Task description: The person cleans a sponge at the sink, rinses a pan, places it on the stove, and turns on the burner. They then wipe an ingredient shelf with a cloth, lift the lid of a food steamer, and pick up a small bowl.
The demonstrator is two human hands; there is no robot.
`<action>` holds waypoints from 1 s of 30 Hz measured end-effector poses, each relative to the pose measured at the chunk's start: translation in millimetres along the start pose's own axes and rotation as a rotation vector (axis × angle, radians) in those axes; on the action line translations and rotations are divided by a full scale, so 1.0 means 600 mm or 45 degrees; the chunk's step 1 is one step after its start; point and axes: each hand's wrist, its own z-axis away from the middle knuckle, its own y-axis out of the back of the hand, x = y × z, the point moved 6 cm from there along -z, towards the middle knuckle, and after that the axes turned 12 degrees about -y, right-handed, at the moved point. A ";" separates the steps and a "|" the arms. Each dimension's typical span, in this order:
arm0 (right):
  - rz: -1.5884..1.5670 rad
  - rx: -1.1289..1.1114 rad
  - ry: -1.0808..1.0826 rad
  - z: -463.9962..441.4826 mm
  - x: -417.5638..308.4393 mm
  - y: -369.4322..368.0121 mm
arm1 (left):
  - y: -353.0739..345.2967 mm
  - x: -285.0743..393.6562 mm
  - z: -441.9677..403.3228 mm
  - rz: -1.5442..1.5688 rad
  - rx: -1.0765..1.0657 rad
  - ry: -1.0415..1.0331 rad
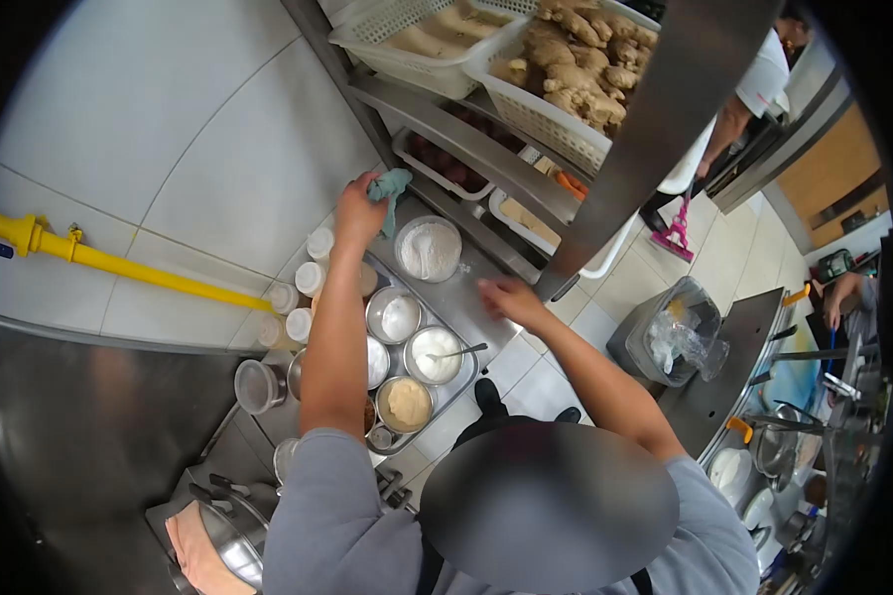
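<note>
My left hand [360, 210] is closed around a green cloth [390, 184], beside the tiled wall and above the white-capped bottles [311, 278]. To its right, on the steel counter, stands a bowl of white powder [429, 249]. My right hand [509, 300] hovers near the counter's right edge, its fingers partly curled and slightly blurred, with nothing visible in them. Between my forearms, a tray holds metal bowls: one with white powder [400, 316], one with white cream and a spoon [434, 355], and one with a pale yellow paste [405, 403].
A steel rack [466, 129] with baskets of ginger [575, 64] rises ahead. A yellow pipe [159, 273] runs along the left wall. A lined bin [665, 332] stands on the floor at right. One person holds a pink floor tool [675, 238]; another person's hand [843, 297] shows far right.
</note>
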 end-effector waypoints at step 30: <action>-0.560 0.663 -0.509 0.338 0.416 0.183 | -0.324 0.003 0.124 0.062 -1.034 -0.089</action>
